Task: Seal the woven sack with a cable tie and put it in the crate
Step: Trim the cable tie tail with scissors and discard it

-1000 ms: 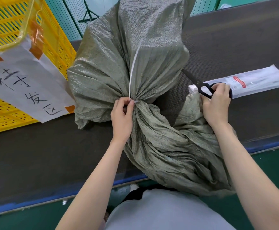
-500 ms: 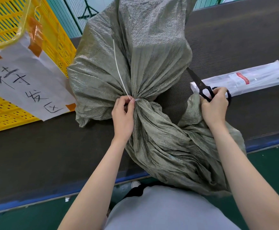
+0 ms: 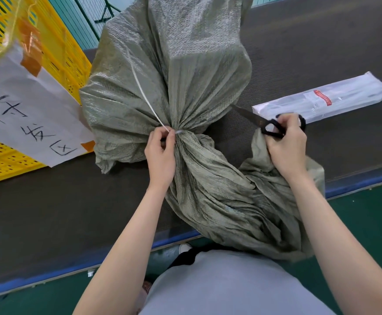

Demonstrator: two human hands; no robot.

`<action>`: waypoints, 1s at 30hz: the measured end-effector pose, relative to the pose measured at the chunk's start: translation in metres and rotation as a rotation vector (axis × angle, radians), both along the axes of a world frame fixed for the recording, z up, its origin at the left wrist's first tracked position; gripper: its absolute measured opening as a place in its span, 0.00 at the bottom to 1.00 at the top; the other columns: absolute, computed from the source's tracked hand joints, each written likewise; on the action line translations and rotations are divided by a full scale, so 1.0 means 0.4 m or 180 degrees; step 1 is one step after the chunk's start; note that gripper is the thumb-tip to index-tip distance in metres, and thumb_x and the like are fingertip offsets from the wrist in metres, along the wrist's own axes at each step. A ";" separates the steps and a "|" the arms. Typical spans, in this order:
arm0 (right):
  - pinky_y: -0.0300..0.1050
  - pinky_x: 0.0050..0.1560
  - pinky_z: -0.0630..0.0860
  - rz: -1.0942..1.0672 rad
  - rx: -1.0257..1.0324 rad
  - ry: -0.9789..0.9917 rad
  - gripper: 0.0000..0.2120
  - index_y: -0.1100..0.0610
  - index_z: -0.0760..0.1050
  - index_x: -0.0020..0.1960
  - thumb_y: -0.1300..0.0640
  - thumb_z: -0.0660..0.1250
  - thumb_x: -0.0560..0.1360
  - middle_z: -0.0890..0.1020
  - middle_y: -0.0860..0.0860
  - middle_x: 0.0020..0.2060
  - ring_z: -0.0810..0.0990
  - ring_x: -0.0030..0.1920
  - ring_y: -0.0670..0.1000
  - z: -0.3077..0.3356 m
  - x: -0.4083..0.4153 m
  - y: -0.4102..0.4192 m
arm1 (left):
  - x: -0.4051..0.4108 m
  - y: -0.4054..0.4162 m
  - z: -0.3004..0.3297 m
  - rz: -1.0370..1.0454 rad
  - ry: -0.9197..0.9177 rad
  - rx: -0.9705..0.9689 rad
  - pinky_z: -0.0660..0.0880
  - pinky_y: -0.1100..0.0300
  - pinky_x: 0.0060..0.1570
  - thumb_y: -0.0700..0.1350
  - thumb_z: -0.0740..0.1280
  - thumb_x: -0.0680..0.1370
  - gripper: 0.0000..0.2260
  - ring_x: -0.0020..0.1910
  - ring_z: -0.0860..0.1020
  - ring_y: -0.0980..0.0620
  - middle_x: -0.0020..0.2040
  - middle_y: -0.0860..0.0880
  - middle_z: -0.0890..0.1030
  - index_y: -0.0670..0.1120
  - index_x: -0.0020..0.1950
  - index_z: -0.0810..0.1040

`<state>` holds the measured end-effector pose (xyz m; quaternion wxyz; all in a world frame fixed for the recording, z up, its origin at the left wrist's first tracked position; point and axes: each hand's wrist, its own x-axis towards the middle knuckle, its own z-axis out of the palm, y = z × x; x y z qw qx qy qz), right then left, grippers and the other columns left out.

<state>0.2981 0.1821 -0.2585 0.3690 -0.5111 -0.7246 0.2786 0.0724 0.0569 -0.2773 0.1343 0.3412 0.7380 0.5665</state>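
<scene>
We stand at a long dark table (image 3: 37,212) with a blue edge, and the floor under it is green. A big grey-green sack (image 3: 180,92) lies on the table in front of us. Its neck is bunched tight in the middle, and the loose end of the sack hangs down over the table edge toward our body. A thin white cable tie (image 3: 145,96) goes around the bunched neck, and its long tail sticks up and away across the fat part of the sack. Our left hand (image 3: 161,155) pinches the tie right at the neck, with thumb and finger closed on it. Our right hand (image 3: 286,146) is closed around the black handles of a pair of scissors (image 3: 257,121), and the blades point at the sack. Just past that hand lies a clear bag of more ties (image 3: 326,98). A yellow crate (image 3: 60,48) sits on the left, just beside the sack, with a white paper sign (image 3: 26,114) taped to it.
</scene>
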 end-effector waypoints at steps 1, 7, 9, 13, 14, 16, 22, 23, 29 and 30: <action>0.47 0.47 0.68 0.0115 0.0215 -0.0054 0.09 0.62 0.70 0.50 0.63 0.67 0.73 0.74 0.52 0.43 0.73 0.45 0.55 0.023 -0.011 0.007 | 0.001 -0.001 0.001 -0.0003 -0.0022 0.0003 0.70 0.63 0.50 0.43 0.63 0.80 0.04 0.47 0.75 0.56 0.49 0.45 0.79 0.48 0.46 0.76; 0.51 0.51 0.62 0.0686 0.1149 -0.1132 0.12 0.60 0.72 0.53 0.67 0.65 0.70 0.78 0.58 0.49 0.74 0.52 0.60 0.143 -0.085 0.050 | -0.004 -0.011 0.001 -0.0098 -0.0305 0.0027 0.70 0.60 0.52 0.45 0.62 0.81 0.06 0.48 0.76 0.56 0.48 0.48 0.80 0.46 0.49 0.77; 0.53 0.51 0.64 0.0881 0.1264 -0.1592 0.13 0.60 0.72 0.53 0.67 0.64 0.69 0.78 0.58 0.50 0.74 0.54 0.61 0.176 -0.110 0.059 | -0.005 -0.013 0.003 -0.0109 -0.0400 0.0050 0.70 0.59 0.54 0.45 0.62 0.81 0.06 0.49 0.76 0.56 0.48 0.50 0.80 0.46 0.49 0.78; 0.57 0.56 0.65 0.1172 0.1295 -0.2204 0.16 0.60 0.71 0.55 0.69 0.62 0.69 0.76 0.60 0.52 0.73 0.56 0.62 0.226 -0.154 0.058 | -0.006 -0.015 0.011 -0.0098 -0.0538 0.0080 0.70 0.62 0.54 0.43 0.62 0.81 0.07 0.49 0.76 0.57 0.47 0.51 0.80 0.44 0.50 0.78; 0.57 0.57 0.65 0.1184 0.1294 -0.2271 0.16 0.61 0.70 0.56 0.69 0.62 0.68 0.76 0.60 0.52 0.72 0.57 0.62 0.235 -0.164 0.056 | -0.005 -0.015 0.012 -0.0100 -0.0573 0.0088 0.70 0.63 0.53 0.43 0.62 0.81 0.07 0.49 0.76 0.58 0.47 0.51 0.80 0.44 0.50 0.78; 0.57 0.58 0.64 0.1167 0.1285 -0.2287 0.19 0.61 0.70 0.57 0.71 0.61 0.67 0.75 0.61 0.54 0.72 0.58 0.62 0.255 -0.182 0.050 | -0.004 -0.015 0.012 -0.0101 -0.0611 0.0095 0.70 0.65 0.52 0.43 0.62 0.81 0.07 0.49 0.76 0.58 0.47 0.51 0.80 0.44 0.50 0.78; 0.56 0.59 0.62 0.1370 0.0969 -0.1998 0.22 0.60 0.68 0.60 0.71 0.58 0.67 0.73 0.60 0.56 0.69 0.59 0.61 0.316 -0.213 0.034 | -0.006 -0.015 0.003 -0.0060 -0.0628 0.0085 0.71 0.60 0.54 0.44 0.62 0.81 0.06 0.48 0.76 0.57 0.46 0.52 0.80 0.45 0.50 0.78; 0.56 0.60 0.61 0.1394 0.0892 -0.1921 0.22 0.60 0.68 0.60 0.71 0.57 0.67 0.73 0.59 0.57 0.69 0.59 0.61 0.325 -0.213 0.031 | -0.005 -0.015 0.003 -0.0046 -0.0629 0.0077 0.71 0.60 0.54 0.44 0.62 0.81 0.06 0.48 0.76 0.57 0.46 0.52 0.80 0.46 0.49 0.78; 0.53 0.62 0.60 0.1464 0.0223 -0.1427 0.13 0.56 0.69 0.59 0.57 0.59 0.75 0.74 0.54 0.53 0.70 0.59 0.57 0.323 -0.199 0.023 | -0.005 -0.014 0.001 -0.0046 -0.0605 0.0097 0.71 0.62 0.53 0.43 0.62 0.81 0.06 0.48 0.77 0.58 0.45 0.54 0.80 0.48 0.48 0.78; 0.53 0.61 0.60 0.1452 0.0158 -0.1397 0.13 0.56 0.69 0.58 0.54 0.61 0.75 0.73 0.52 0.51 0.70 0.59 0.57 0.314 -0.192 0.020 | -0.005 -0.013 0.000 -0.0042 -0.0613 0.0105 0.72 0.61 0.53 0.43 0.62 0.81 0.06 0.48 0.77 0.58 0.45 0.54 0.80 0.48 0.48 0.78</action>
